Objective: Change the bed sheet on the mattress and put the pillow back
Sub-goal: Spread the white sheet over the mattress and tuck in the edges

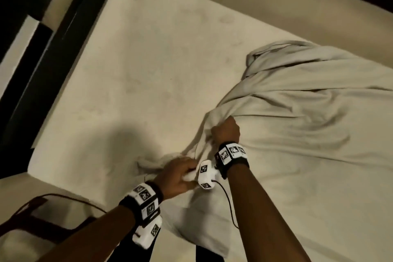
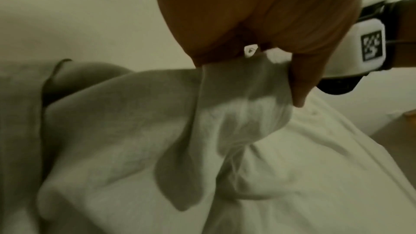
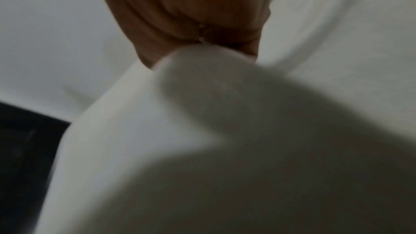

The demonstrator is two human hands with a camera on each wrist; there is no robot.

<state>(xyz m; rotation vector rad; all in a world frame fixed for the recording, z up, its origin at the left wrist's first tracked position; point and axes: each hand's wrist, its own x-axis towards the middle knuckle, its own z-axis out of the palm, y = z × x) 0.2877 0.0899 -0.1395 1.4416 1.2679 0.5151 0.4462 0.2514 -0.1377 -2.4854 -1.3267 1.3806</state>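
The person's 2 hands both grip the bed sheet (image 1: 297,117), which lies crumpled over the right half of the frame. The right hand (image 1: 226,132) is a closed fist around a bunch of fabric; the left hand (image 1: 180,173) (just below it) pinches an edge. The bare mattress (image 1: 138,59) fills the upper left.

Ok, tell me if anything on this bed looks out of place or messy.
The sheet is bunched and wrinkled on the right side of the mattress, leaving the left half bare. Both the left hand and right hand grip its gathered edge. No pillow is in view.
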